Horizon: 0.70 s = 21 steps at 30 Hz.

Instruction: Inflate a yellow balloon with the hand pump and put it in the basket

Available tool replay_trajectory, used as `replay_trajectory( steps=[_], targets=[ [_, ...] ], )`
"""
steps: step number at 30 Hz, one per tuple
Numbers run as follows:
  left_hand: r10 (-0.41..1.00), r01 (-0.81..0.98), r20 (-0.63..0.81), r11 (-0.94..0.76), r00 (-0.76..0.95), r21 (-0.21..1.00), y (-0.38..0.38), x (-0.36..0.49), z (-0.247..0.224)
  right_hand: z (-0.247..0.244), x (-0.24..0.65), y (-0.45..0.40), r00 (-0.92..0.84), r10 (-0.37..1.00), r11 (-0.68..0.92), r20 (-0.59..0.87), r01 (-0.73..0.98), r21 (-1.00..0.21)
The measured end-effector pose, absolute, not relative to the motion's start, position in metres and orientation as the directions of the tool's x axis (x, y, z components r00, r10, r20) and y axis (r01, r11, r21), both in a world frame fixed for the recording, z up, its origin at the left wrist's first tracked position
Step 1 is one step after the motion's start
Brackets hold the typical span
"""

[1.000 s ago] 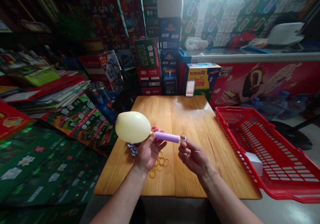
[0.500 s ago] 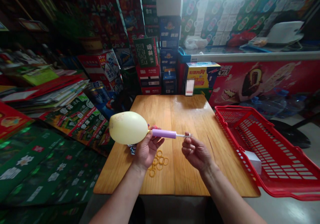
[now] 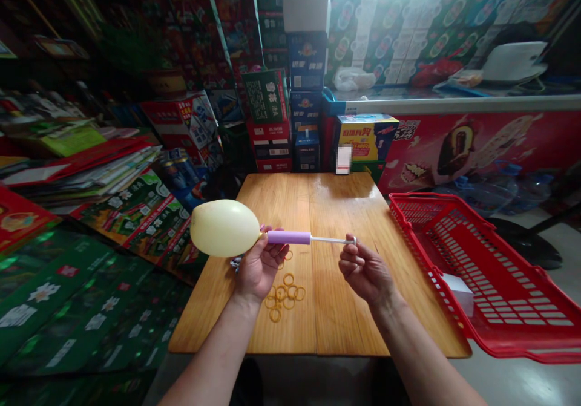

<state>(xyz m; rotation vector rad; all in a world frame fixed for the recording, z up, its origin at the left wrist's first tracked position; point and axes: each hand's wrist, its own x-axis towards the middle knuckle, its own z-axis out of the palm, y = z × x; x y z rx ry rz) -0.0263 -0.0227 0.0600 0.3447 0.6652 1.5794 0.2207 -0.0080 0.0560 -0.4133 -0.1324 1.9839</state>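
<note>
A pale yellow inflated balloon (image 3: pixel 224 228) points left, its neck fitted on the nozzle of a purple hand pump (image 3: pixel 289 237). My left hand (image 3: pixel 259 268) pinches the balloon's neck at the nozzle, its other fingers under the pump's barrel. The white rod (image 3: pixel 329 240) extends out of the barrel to the right. My right hand (image 3: pixel 363 264) is closed on the handle at the rod's end. Several yellow rubber rings (image 3: pixel 288 292) lie on the wooden table (image 3: pixel 345 327) below the pump. Something small and patterned (image 3: pixel 235 264) is partly hidden behind my left hand.
A red plastic basket (image 3: pixel 454 212) stands along the table's right side with a white box (image 3: pixel 458 291) by its near wall. Stacked cartons (image 3: pixel 308 67) and a yellow-blue box (image 3: pixel 361 140) rise behind the table. Green cartons (image 3: pixel 82 303) and papers (image 3: pixel 100 170) fill the left.
My right hand has moved right, drawing the rod further out of the barrel. My left hand, the balloon and the pump have shifted slightly left, uncovering more rings.
</note>
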Motion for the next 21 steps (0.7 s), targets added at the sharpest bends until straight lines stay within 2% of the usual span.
replay_trajectory(
  steps=[7, 17, 21],
  targets=[
    [0.977, -0.794, -0.210, 0.111, -0.021, 0.598, -0.030, -0.007, 0.055, 0.049, 0.189, -0.025, -0.462, 0.841, -0.535, -0.281, -0.788, -0.305],
    [0.978, -0.796, -0.206, 0.098, -0.034, 0.597, -0.026, -0.014, 0.055, 0.051, 0.194, -0.021, -0.472, 0.840, -0.539, -0.268, -0.788, -0.299],
    [0.982, -0.793, -0.168, 0.037, -0.083, 0.608, -0.023, -0.024, 0.059, 0.057, 0.209, -0.012, -0.429, 0.875, -0.483, -0.226, -0.814, -0.324]
  ],
)
